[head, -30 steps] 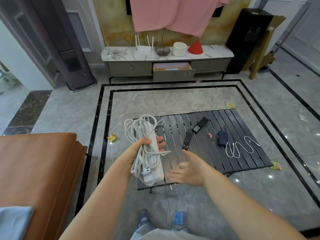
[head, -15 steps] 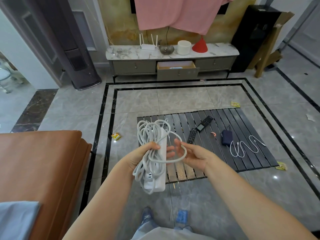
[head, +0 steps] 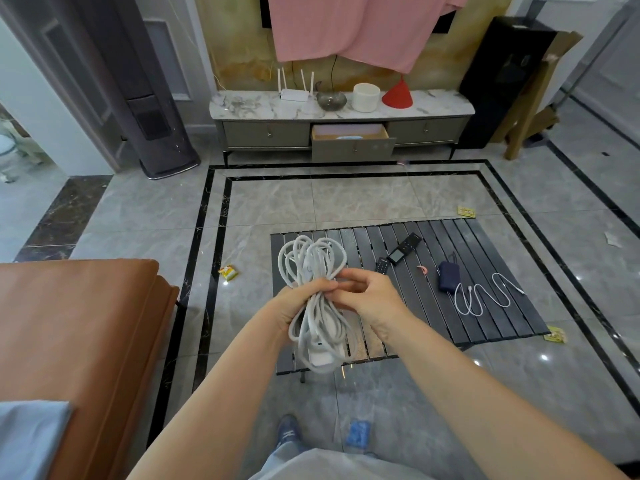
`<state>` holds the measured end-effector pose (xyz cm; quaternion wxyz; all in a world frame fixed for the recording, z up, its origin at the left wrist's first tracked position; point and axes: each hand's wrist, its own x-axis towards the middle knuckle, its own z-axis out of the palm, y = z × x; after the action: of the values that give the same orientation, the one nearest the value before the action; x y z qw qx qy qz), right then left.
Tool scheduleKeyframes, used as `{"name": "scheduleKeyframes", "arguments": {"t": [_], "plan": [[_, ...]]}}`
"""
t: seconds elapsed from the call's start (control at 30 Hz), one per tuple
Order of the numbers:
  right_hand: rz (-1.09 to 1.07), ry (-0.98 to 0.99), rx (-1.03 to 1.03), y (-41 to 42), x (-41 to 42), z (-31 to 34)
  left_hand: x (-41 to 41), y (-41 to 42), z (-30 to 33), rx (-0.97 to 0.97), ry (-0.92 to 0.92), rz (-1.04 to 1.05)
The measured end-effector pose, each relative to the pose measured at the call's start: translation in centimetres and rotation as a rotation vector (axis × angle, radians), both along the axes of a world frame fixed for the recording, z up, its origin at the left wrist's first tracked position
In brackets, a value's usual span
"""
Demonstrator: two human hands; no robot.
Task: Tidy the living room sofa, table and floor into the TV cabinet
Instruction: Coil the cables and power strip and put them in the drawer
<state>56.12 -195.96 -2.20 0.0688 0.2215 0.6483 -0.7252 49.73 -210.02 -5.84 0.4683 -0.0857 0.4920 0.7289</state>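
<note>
My left hand (head: 298,303) grips a white power strip (head: 320,344) wrapped in its coiled white cable, held above the near left corner of the low black slatted table (head: 491,323). My right hand (head: 372,296) pinches the cable at the middle of the bundle, touching my left fingers. On the table lie two black remotes (head: 403,249), a dark blue power bank (head: 448,276) and a white charging cable (head: 485,294). Across the room the TV cabinet (head: 341,109) has its middle drawer (head: 351,145) pulled open.
An orange sofa (head: 76,327) with a blue cloth (head: 27,441) fills the left. Yellow wrappers (head: 228,272) lie scattered on the tiled floor around the table. A router, bowl, white pot and red cone (head: 397,93) stand on the cabinet. A dark tower unit (head: 152,109) stands far left.
My right hand rose from below the strip and closed on the cable bundle. Both hands now hold it, lifted slightly and more upright.
</note>
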Motion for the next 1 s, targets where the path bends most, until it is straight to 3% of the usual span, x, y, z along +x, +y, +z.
{"name": "scheduleKeyframes", "arguments": {"t": [0.2,0.33,0.4,0.47,0.57,0.77,0.83,1.0], "plan": [[-0.131,0.054,0.071,0.2,1.2,-0.3,1.0,0.3,-0.3,-0.026,0.049,0.118],[-0.031,-0.024,-0.363,1.1,1.3,0.2,0.8,0.3,0.0,-0.076,0.047,0.142],[-0.008,-0.029,-0.444,1.7,1.2,0.5,0.8,0.2,0.3,-0.095,0.059,0.146],[-0.003,-0.017,-0.343,2.0,1.1,0.6,0.8,0.3,0.5,-0.116,0.105,0.145],[0.024,0.0,-0.026,2.3,0.9,0.7,1.4,0.9,1.2,-0.158,0.155,0.201],[-0.022,0.155,0.312,1.4,1.0,0.6,2.0,2.4,1.3,-0.116,0.066,0.336],[-0.083,0.198,0.338,1.3,1.0,-0.1,2.1,2.6,1.4,-0.124,0.049,0.34],[-0.094,0.131,0.149,1.4,0.7,-0.8,2.1,2.4,0.9,-0.083,0.024,0.256]]}}
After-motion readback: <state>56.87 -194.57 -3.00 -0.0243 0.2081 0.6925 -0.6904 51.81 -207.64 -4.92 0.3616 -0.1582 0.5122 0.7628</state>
